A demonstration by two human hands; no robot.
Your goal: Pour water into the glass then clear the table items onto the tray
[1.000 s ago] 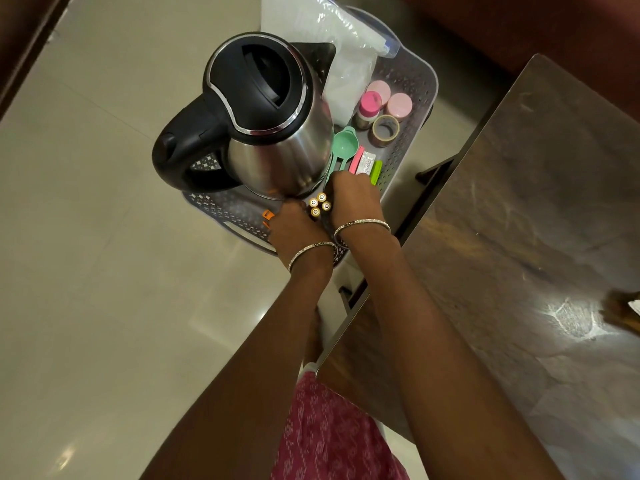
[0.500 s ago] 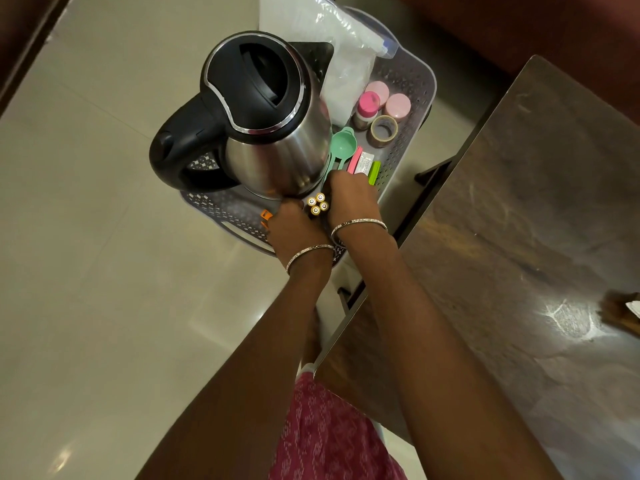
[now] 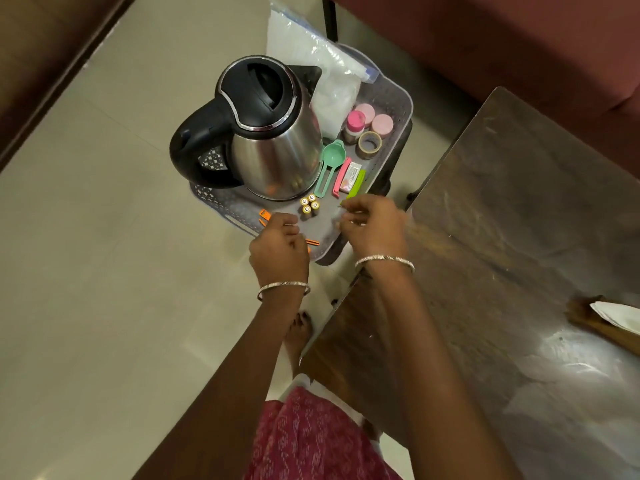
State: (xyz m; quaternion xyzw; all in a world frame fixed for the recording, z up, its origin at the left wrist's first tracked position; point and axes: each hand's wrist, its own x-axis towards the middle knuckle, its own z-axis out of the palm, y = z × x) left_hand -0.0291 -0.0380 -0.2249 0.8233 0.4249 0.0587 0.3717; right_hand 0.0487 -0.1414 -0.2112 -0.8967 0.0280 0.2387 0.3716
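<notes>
Tray (image 3: 401, 98): grey, perforated, just beside the far-left corner of the surface (image 3: 502, 237), over pale floor (image 3: 104, 237). Long axis near-left to far-right in view.

Kettle (image 3: 277, 161): upright on the tray's left half, lid closed, black handle pointing left past the tray edge, spout side toward the bag (image 3: 332, 91) at the far end.

Batteries (image 3: 309, 204): four, standing on end in a tight cluster, tops up, just beside the kettle base on its near side.

Scoop (image 3: 333, 157): green, lying flat right of the kettle, long axis near-to-far, bowl at the far end, handle end pointing at the batteries.

Pink clip (image 3: 341, 178), packet (image 3: 351, 176), green clip (image 3: 358, 183): side by side right of the scoop, all roughly parallel to it.

Tape (image 3: 370, 143) and pink-lidded jars (image 3: 382, 123): near the right rim, beyond the clips, jars upright.

Orange clips (image 3: 264, 213): at the near-left rim, partly under the left hand.

Left hand (image 3: 278, 247): above the tray's near edge, knuckles up, fingers loosely curled, no grip visible.

Right hand (image 3: 375, 230): above the near-right corner, close to the green clip's near end, fingers bent, motion-blurred; cannot tell whether anything is pinched.

Hands apart, batteries between and just beyond them. Bangle on each wrist.
</notes>
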